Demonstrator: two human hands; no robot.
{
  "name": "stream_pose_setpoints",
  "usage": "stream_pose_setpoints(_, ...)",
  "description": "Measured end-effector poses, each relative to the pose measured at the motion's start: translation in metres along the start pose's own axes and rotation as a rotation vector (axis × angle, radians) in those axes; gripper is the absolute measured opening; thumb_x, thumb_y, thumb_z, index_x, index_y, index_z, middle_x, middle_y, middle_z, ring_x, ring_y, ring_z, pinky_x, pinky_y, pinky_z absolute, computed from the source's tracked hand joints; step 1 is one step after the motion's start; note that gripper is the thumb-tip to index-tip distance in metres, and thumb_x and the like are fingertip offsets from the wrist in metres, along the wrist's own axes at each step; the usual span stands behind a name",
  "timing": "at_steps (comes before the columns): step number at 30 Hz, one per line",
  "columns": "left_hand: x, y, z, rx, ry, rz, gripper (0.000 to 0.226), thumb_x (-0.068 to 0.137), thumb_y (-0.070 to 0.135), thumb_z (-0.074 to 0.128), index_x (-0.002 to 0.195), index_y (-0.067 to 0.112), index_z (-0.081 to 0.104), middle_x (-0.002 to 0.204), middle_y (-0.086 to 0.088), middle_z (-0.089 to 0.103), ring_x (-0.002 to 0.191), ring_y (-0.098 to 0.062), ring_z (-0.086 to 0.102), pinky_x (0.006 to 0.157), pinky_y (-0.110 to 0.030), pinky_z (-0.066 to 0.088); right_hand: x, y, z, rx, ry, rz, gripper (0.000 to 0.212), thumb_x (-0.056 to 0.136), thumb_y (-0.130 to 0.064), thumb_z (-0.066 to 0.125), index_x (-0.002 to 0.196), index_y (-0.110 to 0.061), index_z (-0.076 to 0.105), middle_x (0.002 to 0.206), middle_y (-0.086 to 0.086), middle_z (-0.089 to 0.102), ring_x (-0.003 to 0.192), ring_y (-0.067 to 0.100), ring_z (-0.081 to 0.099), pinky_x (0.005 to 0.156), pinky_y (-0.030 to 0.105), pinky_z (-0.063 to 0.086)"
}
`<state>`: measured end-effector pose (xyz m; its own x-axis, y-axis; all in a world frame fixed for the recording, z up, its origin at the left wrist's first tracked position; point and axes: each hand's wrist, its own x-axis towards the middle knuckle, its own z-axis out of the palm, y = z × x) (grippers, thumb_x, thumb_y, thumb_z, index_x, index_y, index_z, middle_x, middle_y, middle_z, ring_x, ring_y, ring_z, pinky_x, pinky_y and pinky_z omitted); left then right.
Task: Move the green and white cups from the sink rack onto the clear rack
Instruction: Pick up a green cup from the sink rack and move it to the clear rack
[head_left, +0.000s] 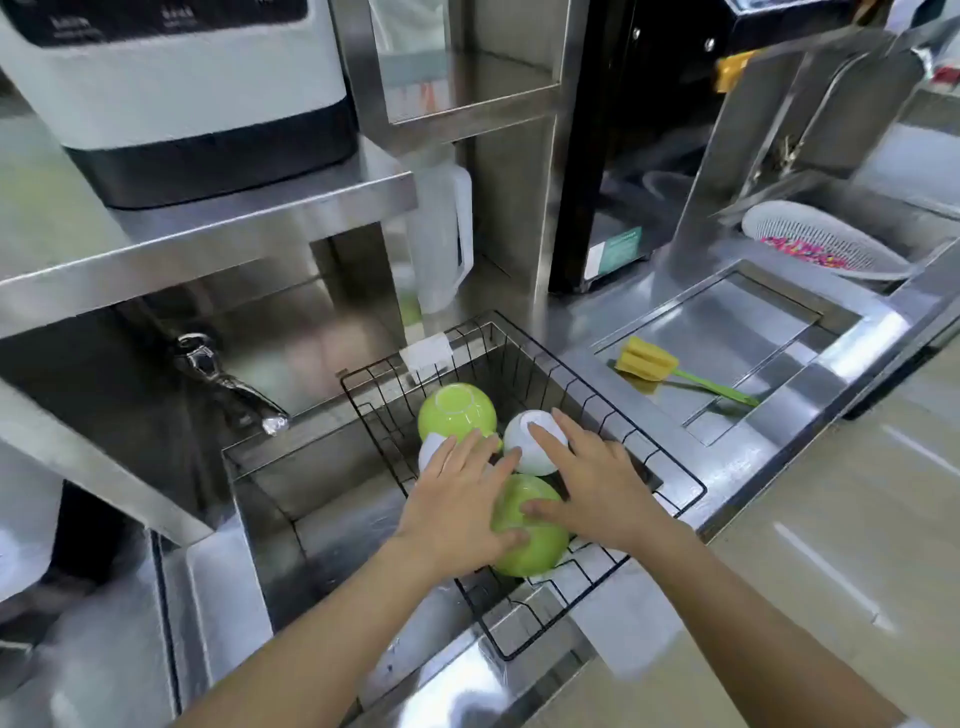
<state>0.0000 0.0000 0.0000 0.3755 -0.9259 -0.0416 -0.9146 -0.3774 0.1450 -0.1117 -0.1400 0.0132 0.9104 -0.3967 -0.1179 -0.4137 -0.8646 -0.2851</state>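
Here the black wire sink rack (670, 499) serves as landmark: inside it four cups lie upside down, a green cup (457, 415) at its far end, a white cup (532, 447) just beside that, a nearer green cup (527, 540) toward its near end, and another white one (428, 452) mostly hidden. The left hand (457, 499) and right hand (597, 483) are both spread open, fingers resting over the nearer green cup, nothing gripped yet. The cups look glossy, hard, probably light, breakable and slippery if wet; cupping the rounded sides seems safest. No clear rack shows.
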Motion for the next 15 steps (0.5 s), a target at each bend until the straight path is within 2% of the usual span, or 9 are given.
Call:
stream_pose_setpoints(2, 0.003, 0.005, 0.007, 0.042, -0.082, 0.034, 0.085, 0.076, 0.062, 0.051, 0.144, 0.023, 0.016, 0.155, -0.005, 0.017, 0.145, -0.021, -0.001, 0.115, -0.039, -0.012, 0.0, 0.004, 0.006, -0.033, -0.122, 0.003, 0.083, 0.075, -0.06, 0.056, 0.14, -0.023, 0.021, 0.151, 0.01, 0.023, 0.13, 0.028, 0.033, 0.105, 0.044, 0.024)
stream_pose_setpoints(5, 0.006, 0.01, 0.015, 0.176, -0.081, 0.065, 0.084, 0.076, 0.061, 0.05, 0.142, 0.016, 0.022, 0.152, -0.01, 0.024, 0.145, -0.024, 0.001, 0.105, -0.044, -0.03, -0.001, 0.008, 0.015, -0.078, -0.213, 0.023, 0.078, 0.073, -0.059, 0.058, 0.133, -0.018, 0.03, 0.135, 0.009, 0.046, 0.12, 0.029, 0.044, 0.096, 0.045, 0.032)
stream_pose_setpoints(8, 0.008, 0.016, 0.015, 0.275, -0.096, 0.119, 0.086, 0.078, 0.064, 0.042, 0.14, 0.008, 0.022, 0.145, -0.019, 0.035, 0.143, -0.028, 0.009, 0.098, -0.048, -0.039, 0.002, 0.008, 0.021, -0.058, -0.294, 0.036, 0.077, 0.067, -0.06, 0.062, 0.127, -0.019, 0.033, 0.123, 0.007, 0.054, 0.113, 0.029, 0.05, 0.092, 0.044, 0.033)
stream_pose_setpoints(12, 0.011, 0.026, 0.02, 0.357, -0.187, 0.111, 0.098, 0.077, 0.063, 0.051, 0.144, 0.008, 0.006, 0.143, -0.028, 0.032, 0.142, -0.036, 0.01, 0.095, -0.053, -0.037, 0.005, 0.007, 0.029, 0.012, -0.393, 0.066, 0.089, 0.058, -0.058, 0.07, 0.127, -0.021, 0.028, 0.119, 0.005, 0.057, 0.113, 0.026, 0.051, 0.091, 0.043, 0.034)
stream_pose_setpoints(15, 0.015, 0.029, 0.022, 0.395, -0.215, 0.091, 0.103, 0.075, 0.058, 0.059, 0.144, 0.008, 0.002, 0.142, -0.031, 0.03, 0.141, -0.039, 0.01, 0.1, -0.052, -0.03, 0.01, 0.007, 0.031, 0.013, -0.44, 0.088, 0.098, 0.053, -0.058, 0.074, 0.129, -0.019, 0.024, 0.121, 0.005, 0.057, 0.113, 0.026, 0.052, 0.091, 0.044, 0.036)
